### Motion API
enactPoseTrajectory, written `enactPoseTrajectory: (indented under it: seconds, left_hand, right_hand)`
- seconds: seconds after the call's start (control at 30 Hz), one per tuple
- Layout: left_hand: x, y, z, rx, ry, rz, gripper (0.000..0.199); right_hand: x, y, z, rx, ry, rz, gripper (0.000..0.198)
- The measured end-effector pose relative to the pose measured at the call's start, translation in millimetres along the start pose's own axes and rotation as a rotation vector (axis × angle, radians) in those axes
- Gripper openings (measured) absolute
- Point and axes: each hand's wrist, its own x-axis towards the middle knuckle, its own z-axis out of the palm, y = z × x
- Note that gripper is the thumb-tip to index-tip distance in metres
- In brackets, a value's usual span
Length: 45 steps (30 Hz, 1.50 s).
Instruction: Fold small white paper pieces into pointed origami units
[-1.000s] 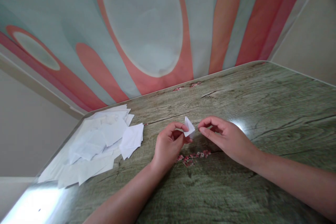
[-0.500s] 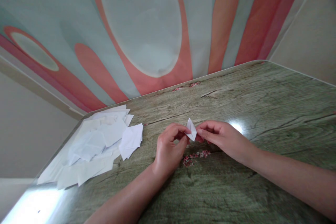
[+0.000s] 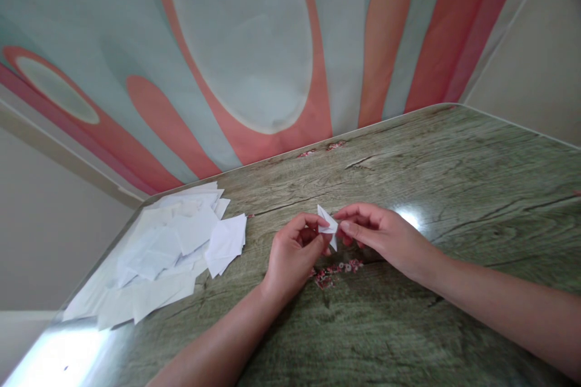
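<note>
A small piece of folded white paper point(image 3: 328, 227) is held up between my two hands above the table. It has pointed ends, one toward the top and one hanging below. My left hand point(image 3: 297, 248) pinches its left side between thumb and fingers. From the right, my right hand point(image 3: 374, 230) has its thumb and forefinger closed at the paper's right edge; its other fingers curl behind and are partly hidden.
A spread pile of white paper sheets point(image 3: 158, 248) lies on the left of the wood-patterned table point(image 3: 454, 205). A small stack of white squares point(image 3: 227, 243) sits at its right edge. Behind the table rises a patterned wall covering point(image 3: 254, 42).
The folded paper has turned between my fingers: its upper point now leans further left, and a lower point shows beneath. My hands stay nearly in place.
</note>
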Motion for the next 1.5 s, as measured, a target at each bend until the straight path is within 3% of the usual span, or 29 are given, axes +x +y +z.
enactPoseTrajectory:
  seconds: [0.13,0.33,0.57,0.67,0.77,0.87,0.93,1.07,1.43,1.5]
  left_hand:
    - [-1,-2,-2,0.017,-0.050,0.009,0.018]
    - [-3,1,-1,0.144,-0.047,0.155,0.050]
    - [-8,-1,2,0.464,0.031,0.351,0.046]
    - [-7,-4,3,0.481,0.088,0.380,0.049]
    - [-6,-3,1,0.480,0.109,0.356,0.038]
    - [-5,0,-2,0.502,0.084,0.345,0.013]
    - [-5,2,-3,0.519,0.061,0.379,0.004]
    - [-5,1,-4,0.536,0.009,0.450,0.008]
    - [-3,2,-4,0.419,0.018,0.303,0.003]
    - [-2,1,-1,0.235,0.061,0.191,0.021]
  right_hand:
    - [0,-2,1,-0.094,0.016,-0.074,0.017]
    - [0,-5,1,-0.293,0.084,-0.149,0.003]
    - [-3,-1,4,-0.459,0.119,-0.358,0.012]
    - [-4,0,4,-0.488,0.135,-0.349,0.011]
    - [-5,1,4,-0.461,0.133,-0.268,0.009]
    - [-4,1,5,-0.426,0.118,-0.225,0.009]
    - [-3,2,4,-0.432,0.124,-0.252,0.007]
    - [-3,2,3,-0.468,0.119,-0.382,0.007]
    - [-5,1,2,-0.476,0.066,-0.409,0.015]
    - [-4,2,2,-0.457,0.098,-0.476,0.016]
